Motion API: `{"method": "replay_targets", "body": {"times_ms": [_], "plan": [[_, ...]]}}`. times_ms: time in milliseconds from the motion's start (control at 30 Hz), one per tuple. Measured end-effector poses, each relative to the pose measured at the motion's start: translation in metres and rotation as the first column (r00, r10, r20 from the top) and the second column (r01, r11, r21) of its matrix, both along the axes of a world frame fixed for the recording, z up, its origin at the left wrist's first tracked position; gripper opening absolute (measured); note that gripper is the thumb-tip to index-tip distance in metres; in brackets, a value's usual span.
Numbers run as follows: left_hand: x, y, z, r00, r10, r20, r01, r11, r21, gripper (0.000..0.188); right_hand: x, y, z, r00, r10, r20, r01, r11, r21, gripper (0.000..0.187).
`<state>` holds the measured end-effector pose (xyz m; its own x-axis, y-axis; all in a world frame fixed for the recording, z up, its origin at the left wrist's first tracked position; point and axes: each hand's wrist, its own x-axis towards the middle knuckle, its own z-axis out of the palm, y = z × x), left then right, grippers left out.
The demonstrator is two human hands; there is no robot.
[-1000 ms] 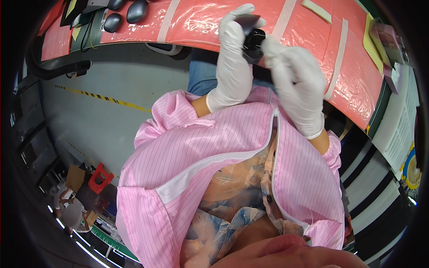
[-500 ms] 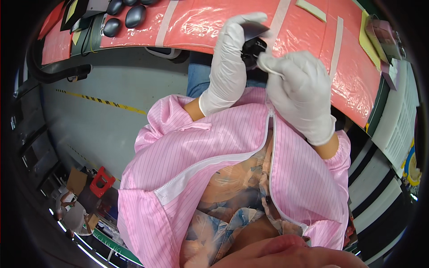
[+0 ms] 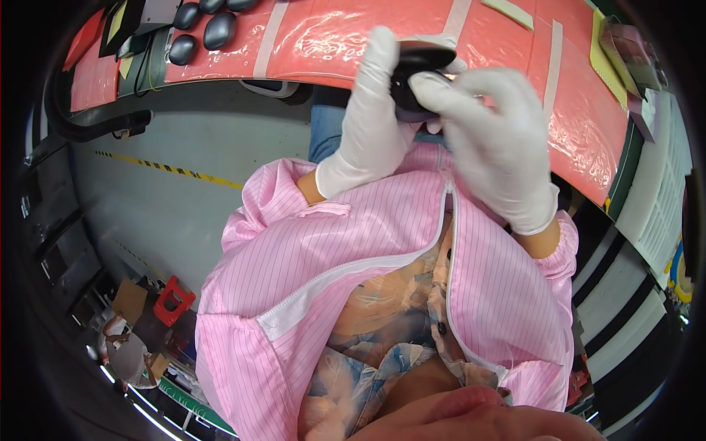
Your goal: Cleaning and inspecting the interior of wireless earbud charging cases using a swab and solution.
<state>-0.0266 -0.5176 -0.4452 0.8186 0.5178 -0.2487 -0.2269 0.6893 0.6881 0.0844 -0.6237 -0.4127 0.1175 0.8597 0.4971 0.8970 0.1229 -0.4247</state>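
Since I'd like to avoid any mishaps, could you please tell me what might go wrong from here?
The black part, gripped by the left hand, shows by the near edge of the red-covered table; if that gloved grip slipped, it might drop to the floor. The right hand has its gloved fingers right at the part, so glove material could perhaps catch on it.
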Motion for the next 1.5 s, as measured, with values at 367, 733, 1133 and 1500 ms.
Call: {"method": "replay_targets", "body": {"times_ms": [367,733,1133,1500], "plan": [[0.007,0.01,0.012,0.973,-0.228,-0.045,0.187,0.882,-0.434,0.066,0.049,0.01,0.014,0.997,-0.025,-0.066,0.03,0.997,0.073,0.024],[0.012,0.023,-0.014,0.981,-0.092,-0.171,0.018,0.919,-0.393,0.06,0.081,-0.01,-0.019,0.984,-0.111,-0.139,0.06,0.942,-0.331,0.016],[0.014,0.024,-0.002,0.978,-0.2,-0.05,0.158,0.882,-0.444,0.044,0.07,-0.037,-0.064,0.875,-0.339,-0.346,0.365,0.931,0.011,0.038],[0.006,0.019,0.0,0.925,-0.356,0.13,0.373,0.795,-0.477,0.05,0.04,-0.012,-0.041,0.945,0.099,-0.312,-0.116,0.992,-0.038,0.062]]}}
